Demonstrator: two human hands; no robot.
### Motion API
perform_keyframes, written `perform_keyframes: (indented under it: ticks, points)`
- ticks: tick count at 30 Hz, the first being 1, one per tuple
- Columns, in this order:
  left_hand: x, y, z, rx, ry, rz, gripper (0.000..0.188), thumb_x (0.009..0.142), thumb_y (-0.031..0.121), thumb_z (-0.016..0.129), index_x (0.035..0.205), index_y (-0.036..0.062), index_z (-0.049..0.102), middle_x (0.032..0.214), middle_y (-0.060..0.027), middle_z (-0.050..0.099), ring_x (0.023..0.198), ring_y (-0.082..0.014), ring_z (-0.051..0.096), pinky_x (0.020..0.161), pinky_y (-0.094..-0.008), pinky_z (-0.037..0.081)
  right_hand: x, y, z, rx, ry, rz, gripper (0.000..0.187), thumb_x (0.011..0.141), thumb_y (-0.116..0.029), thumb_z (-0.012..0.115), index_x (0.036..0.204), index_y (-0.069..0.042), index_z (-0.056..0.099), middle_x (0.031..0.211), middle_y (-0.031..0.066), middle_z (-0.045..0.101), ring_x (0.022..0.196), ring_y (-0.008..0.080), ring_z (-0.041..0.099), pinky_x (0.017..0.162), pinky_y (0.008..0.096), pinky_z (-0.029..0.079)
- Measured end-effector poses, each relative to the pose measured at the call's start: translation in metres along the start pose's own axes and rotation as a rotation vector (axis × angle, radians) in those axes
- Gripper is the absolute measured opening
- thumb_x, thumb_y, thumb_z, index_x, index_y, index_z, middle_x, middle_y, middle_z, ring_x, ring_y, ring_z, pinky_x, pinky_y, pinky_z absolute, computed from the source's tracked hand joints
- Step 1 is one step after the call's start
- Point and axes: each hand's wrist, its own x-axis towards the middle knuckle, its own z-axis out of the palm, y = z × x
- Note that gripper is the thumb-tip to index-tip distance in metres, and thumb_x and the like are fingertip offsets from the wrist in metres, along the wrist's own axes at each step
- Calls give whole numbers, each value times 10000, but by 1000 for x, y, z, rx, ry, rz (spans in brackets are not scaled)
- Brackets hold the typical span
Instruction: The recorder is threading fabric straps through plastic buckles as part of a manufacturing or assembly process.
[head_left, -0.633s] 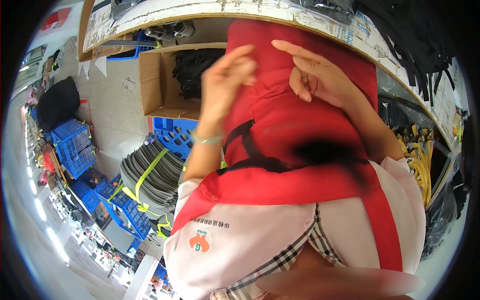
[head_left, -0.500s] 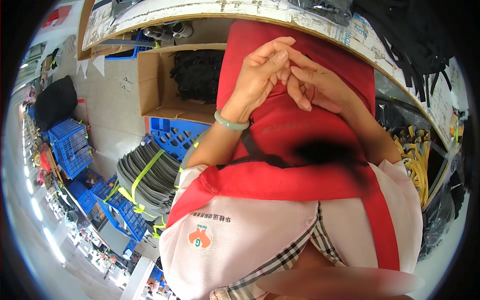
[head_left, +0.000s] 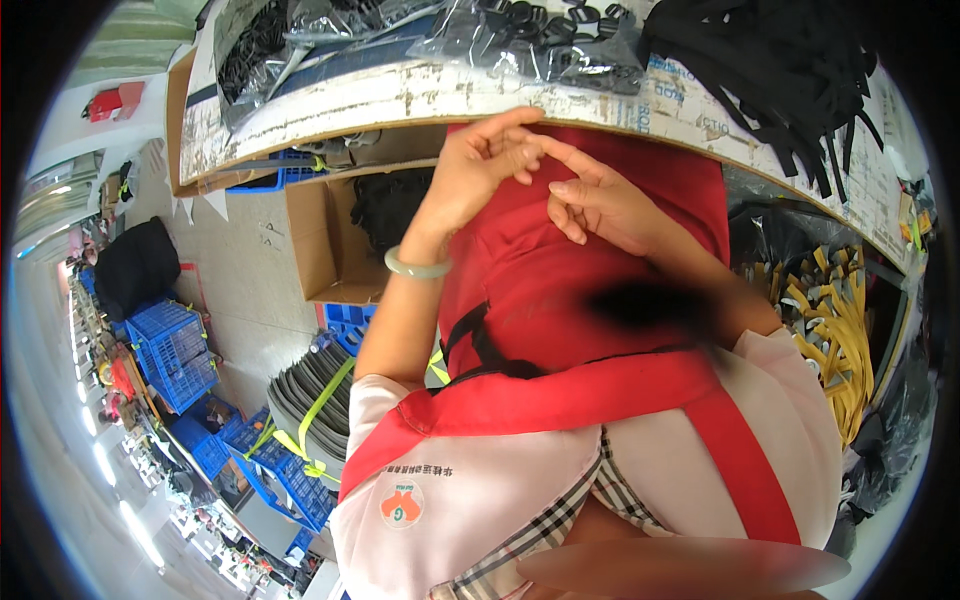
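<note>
My left hand (head_left: 487,165), with a pale green bangle (head_left: 418,264) at the wrist, is raised above the red apron (head_left: 520,240) near the table's front edge. Its index finger is stretched out and the other fingers bend loosely. Opposite it, my right hand (head_left: 608,208) points its index finger toward the left hand. The tip of that finger meets the left thumb and fingers, and its other fingers curl loosely. I see no object in either hand.
On the worn white table (head_left: 400,105) lie plastic bags of black buckles (head_left: 560,40) and a heap of black straps (head_left: 770,70). Below stand a cardboard box (head_left: 318,235), stacked grey pieces (head_left: 310,400) and blue crates (head_left: 172,350). Yellow straps (head_left: 835,320) hang at right.
My hands have moved apart from a closer clasp and now touch only near the fingertips. The view has shifted, showing more of the tabletop and its bags.
</note>
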Motion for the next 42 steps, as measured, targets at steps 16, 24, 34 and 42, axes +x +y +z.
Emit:
perform_keyframes:
  ticks: [16,24,34,42]
  points:
    - [180,0,20,1391,236,348,661,777,579,657,1180,57,615,1181,-167,534,1066,-361,551,861,-462,467,6,-8,-51,-222,129,-20,207,959,-131,502,1087,-31,631,771,12,608,617,46,529,552,177,426]
    - [210,6,6,727,299,211,253,819,211,707,850,-31,642,770,-122,609,643,-242,608,546,-361,484,14,3,-50,-263,62,52,193,958,-110,500,1082,-31,625,754,9,597,605,48,518,537,179,423]
    - [228,11,-13,-922,235,-264,249,955,213,512,1044,-19,523,886,-161,549,660,-222,525,446,-237,454,22,15,-56,-330,112,75,204,950,-132,504,1078,-35,630,756,5,597,626,48,533,536,180,423]
    - [204,17,-22,-989,-27,-165,222,960,205,518,1001,-13,504,823,-109,524,514,-114,401,345,-183,273,21,-25,-31,-526,315,-252,215,975,-141,483,1131,-74,614,761,-11,570,618,38,488,553,180,414]
